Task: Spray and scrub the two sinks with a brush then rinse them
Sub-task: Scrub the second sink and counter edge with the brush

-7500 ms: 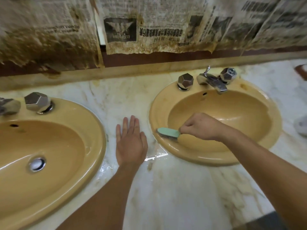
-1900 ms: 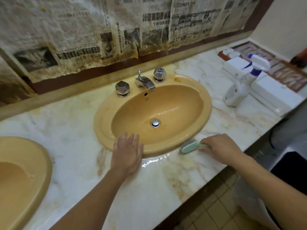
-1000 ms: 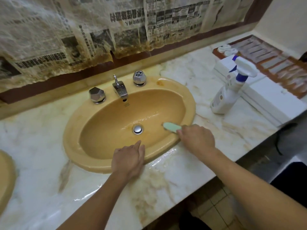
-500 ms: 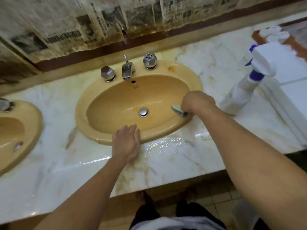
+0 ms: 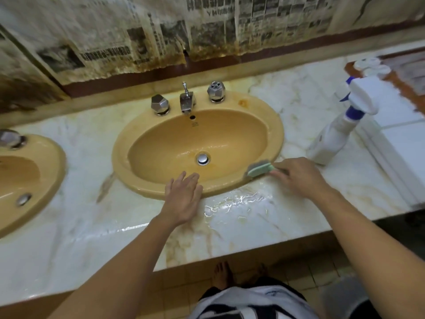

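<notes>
The fingers (image 5: 290, 169) of the right hand (image 5: 299, 178) are curled round the handle of a pale green brush (image 5: 259, 169), whose bristled head lies on the front right rim of the mustard-yellow sink (image 5: 274, 137), at the edge where the rim meets the marble desk (image 5: 299, 116). The left hand (image 5: 182, 199) lies flat, fingers straight and close together, with its fingertips over the sink's front rim and its palm on the desk. A film of water glints on the desk just in front of the sink, between the two hands. Inside the basin sits a chrome drain (image 5: 203, 158); behind it stand a chrome faucet (image 5: 187, 101) and two faceted knobs. A second yellow sink (image 5: 57, 162) shows at the left edge. A white spray bottle (image 5: 333, 139) with a blue collar stands on the desk to the right of the brush, near the right hand. Stained newspaper (image 5: 161, 31) covers the wall behind.
</notes>
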Motion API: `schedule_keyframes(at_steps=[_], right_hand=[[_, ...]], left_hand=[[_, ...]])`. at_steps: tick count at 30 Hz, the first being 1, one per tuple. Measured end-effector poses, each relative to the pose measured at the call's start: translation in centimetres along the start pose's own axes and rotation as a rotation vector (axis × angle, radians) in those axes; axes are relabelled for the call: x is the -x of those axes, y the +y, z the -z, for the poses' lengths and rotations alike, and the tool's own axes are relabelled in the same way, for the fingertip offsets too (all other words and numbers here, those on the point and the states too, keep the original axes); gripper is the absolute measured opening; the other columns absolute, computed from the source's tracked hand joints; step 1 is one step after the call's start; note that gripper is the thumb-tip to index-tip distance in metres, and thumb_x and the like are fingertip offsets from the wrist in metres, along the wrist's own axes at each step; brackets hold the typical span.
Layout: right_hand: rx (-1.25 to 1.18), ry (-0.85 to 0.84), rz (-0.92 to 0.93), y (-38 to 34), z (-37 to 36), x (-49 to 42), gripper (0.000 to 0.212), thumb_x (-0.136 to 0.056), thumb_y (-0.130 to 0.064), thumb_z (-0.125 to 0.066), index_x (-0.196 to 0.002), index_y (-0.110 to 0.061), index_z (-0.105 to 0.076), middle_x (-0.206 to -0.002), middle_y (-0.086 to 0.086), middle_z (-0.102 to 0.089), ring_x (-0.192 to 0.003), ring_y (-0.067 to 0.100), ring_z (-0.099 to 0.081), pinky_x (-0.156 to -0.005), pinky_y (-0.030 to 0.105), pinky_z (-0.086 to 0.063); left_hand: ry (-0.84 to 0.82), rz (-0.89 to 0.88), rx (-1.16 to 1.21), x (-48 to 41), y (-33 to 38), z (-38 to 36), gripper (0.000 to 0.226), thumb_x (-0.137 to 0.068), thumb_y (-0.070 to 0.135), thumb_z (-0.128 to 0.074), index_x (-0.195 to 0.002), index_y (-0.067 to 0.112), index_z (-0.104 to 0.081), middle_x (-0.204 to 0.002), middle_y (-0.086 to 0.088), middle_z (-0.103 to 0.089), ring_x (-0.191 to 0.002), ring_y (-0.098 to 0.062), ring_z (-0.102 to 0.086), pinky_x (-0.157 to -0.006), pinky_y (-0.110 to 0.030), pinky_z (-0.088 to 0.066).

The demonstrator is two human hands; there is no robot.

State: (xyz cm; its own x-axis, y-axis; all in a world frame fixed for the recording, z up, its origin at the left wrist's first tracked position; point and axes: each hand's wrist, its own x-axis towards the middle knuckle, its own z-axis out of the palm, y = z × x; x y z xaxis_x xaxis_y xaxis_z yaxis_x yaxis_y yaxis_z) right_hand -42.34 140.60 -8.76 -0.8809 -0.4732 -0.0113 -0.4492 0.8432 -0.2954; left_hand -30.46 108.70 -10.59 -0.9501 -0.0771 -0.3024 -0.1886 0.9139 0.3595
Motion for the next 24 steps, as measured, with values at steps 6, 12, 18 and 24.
schedule_keyframes(at_steps=[6, 12, 18, 24], right_hand=[[-0.014, -0.214, 0.279, -5.6, -1.4, -1.0, 0.032, -0.089, -0.053, -0.056, -0.075, -0.025, -0.064, -0.067, -0.005, -0.063, -0.065, 0.012, -0.057, -0.064, 0.034, -0.039], [0.276, -0.182, -0.043, -0.5, 0.8, 0.6, 0.034, -0.097, -0.051, -0.052, -0.09, -0.026, -0.073, -0.079, -0.006, -0.065, -0.082, 0.016, -0.063, -0.07, 0.032, -0.034], [0.036, -0.191, 0.137, -9.9, -3.2, 1.8, 0.028, -0.097, -0.048, -0.051, -0.086, -0.029, -0.067, -0.078, -0.013, -0.061, -0.079, 0.012, -0.055, -0.074, 0.034, -0.031], [-0.055, -0.034, -0.166, -0.3, -0.5, 2.7, 0.037, -0.096, -0.051, -0.048, -0.089, -0.025, -0.073, -0.077, -0.007, -0.071, -0.074, 0.015, -0.065, -0.073, 0.042, -0.052]], left_hand=[[-0.027, -0.026, -0.028, -0.3, 0.0, 0.1, 0.053, -0.11, 0.041, -0.02, -0.16, 0.023, -0.027, -0.166, 0.011, -0.025, -0.157, -0.012, -0.003, -0.124, -0.046, 0.003], [-0.018, -0.041, -0.058, -0.1, 0.1, -0.2, 0.055, -0.11, 0.043, -0.018, -0.161, 0.023, -0.023, -0.167, 0.012, -0.022, -0.157, -0.013, -0.001, -0.124, -0.048, 0.002], [-0.054, -0.073, -0.13, -0.6, 1.4, -0.2, 0.055, -0.11, 0.043, -0.016, -0.161, 0.022, -0.017, -0.168, 0.011, -0.019, -0.157, -0.013, 0.0, -0.125, -0.049, -0.003], [-0.054, -0.076, -0.138, -0.9, 1.9, -0.7, 0.057, -0.109, 0.046, -0.015, -0.162, 0.023, -0.015, -0.168, 0.012, -0.017, -0.157, -0.014, 0.001, -0.124, -0.051, -0.003]])
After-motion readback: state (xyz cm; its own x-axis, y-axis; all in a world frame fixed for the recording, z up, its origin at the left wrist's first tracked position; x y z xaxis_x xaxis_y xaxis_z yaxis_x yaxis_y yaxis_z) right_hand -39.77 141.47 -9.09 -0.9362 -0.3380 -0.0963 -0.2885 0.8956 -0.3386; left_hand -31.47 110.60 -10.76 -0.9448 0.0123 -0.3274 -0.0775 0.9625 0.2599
